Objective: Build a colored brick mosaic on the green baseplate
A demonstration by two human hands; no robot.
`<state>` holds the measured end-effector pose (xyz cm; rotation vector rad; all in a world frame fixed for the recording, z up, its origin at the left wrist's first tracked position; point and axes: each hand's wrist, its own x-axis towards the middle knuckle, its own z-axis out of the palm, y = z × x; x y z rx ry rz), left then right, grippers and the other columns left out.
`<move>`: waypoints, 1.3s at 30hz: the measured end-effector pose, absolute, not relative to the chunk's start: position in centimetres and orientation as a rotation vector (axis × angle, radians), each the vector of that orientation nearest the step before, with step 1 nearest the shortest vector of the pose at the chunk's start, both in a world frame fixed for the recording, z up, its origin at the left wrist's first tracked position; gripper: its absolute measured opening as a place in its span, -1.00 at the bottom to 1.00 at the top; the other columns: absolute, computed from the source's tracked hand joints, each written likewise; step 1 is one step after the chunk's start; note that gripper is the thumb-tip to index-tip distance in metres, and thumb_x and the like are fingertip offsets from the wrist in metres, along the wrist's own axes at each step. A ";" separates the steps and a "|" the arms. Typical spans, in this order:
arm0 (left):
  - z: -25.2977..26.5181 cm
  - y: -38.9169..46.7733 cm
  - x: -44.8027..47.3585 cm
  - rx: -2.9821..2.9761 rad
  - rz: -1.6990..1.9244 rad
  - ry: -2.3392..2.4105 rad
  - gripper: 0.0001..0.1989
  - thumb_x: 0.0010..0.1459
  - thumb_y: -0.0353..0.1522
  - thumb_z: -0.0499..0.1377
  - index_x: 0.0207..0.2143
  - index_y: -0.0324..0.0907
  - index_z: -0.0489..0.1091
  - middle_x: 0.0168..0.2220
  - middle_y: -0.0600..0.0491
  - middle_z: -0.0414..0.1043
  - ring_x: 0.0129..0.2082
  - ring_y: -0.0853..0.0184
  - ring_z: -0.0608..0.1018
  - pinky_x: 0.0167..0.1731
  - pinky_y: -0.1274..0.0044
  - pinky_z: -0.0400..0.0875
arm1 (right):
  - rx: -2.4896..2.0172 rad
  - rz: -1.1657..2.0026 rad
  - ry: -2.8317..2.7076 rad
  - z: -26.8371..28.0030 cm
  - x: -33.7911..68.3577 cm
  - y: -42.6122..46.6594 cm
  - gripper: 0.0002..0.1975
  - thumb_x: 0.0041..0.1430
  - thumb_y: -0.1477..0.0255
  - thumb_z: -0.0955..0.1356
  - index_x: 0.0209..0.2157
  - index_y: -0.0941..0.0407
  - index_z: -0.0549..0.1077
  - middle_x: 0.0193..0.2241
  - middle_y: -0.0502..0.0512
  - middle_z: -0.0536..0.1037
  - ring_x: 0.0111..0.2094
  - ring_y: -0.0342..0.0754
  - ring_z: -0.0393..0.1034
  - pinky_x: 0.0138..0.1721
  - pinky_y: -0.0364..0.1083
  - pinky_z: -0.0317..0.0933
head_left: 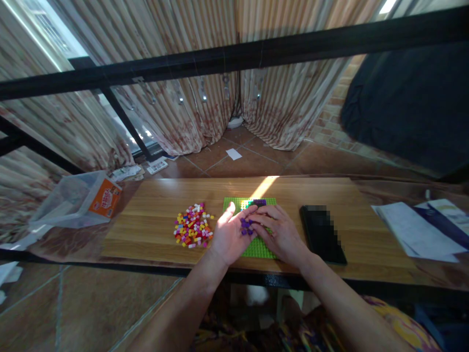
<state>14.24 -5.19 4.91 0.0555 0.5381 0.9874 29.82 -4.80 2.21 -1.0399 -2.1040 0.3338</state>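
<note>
My left hand point(227, 238) is turned palm up over a green studded baseplate point(256, 249), with several small purple building bricks point(246, 226) resting on its palm and fingers. From the right, my right hand point(280, 232) reaches over, its bent fingertips close together at these bricks. Whether a brick is pinched between them is hidden. Along the baseplate's far edge, rows of coloured bricks point(259, 202) are fixed, purple at the right and brighter colours in the sunlight at the left. A loose pile of bricks point(193, 226) in red, yellow, pink, white and orange lies left of my left hand.
A black phone or tablet point(322, 234), partly pixelated, lies on the wooden board point(146, 215) to the right. At the far left stands a clear plastic box point(73, 200) with an orange label. Papers point(414, 230) lie at the far right. A dark metal rail point(220, 61) crosses beyond the table.
</note>
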 end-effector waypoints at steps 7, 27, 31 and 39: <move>4.6 -5.2 14.4 0.050 0.983 0.559 -0.45 0.27 -0.07 -0.06 -0.12 -0.39 0.42 -0.38 -0.10 0.46 -0.40 0.34 0.49 -0.34 0.53 0.44 | -1.061 0.444 -2.013 2.0 29.8 -4.8 -0.84 0.23 0.40 0.31 -0.28 0.02 0.56 -0.25 0.10 0.52 -0.17 0.01 0.38 -0.12 0.06 0.31; 4.2 -3.9 14.6 0.397 0.916 0.963 -0.85 0.09 -0.41 0.17 -0.27 -0.31 0.41 -0.60 0.17 0.25 -0.76 0.66 0.06 -0.74 0.71 -0.19 | -1.292 0.246 -1.923 -0.7 31.9 -0.4 -0.84 0.18 0.38 0.32 -0.34 0.05 0.57 -0.26 0.14 0.48 -0.18 0.06 0.37 -0.12 0.08 0.28; 4.2 -3.0 15.5 0.515 0.847 0.998 -0.84 0.18 -0.38 0.09 -0.25 -0.29 0.39 -0.63 0.18 0.25 -0.78 0.64 0.03 -0.74 0.69 -0.24 | -1.316 0.253 -1.921 -1.1 31.8 0.1 -0.85 0.16 0.40 0.33 -0.36 0.05 0.56 -0.27 0.14 0.48 -0.19 0.05 0.36 -0.13 0.08 0.28; 3.9 -2.5 16.8 0.671 0.786 1.095 -0.83 0.23 -0.36 0.02 -0.22 -0.24 0.34 -0.66 0.20 0.25 -0.80 0.62 0.03 -0.75 0.69 -0.23 | -1.403 0.446 -1.716 -0.6 31.6 -0.4 -0.86 0.09 0.38 0.34 -0.34 0.06 0.56 -0.24 0.11 0.50 -0.23 0.00 0.42 -0.17 0.02 0.31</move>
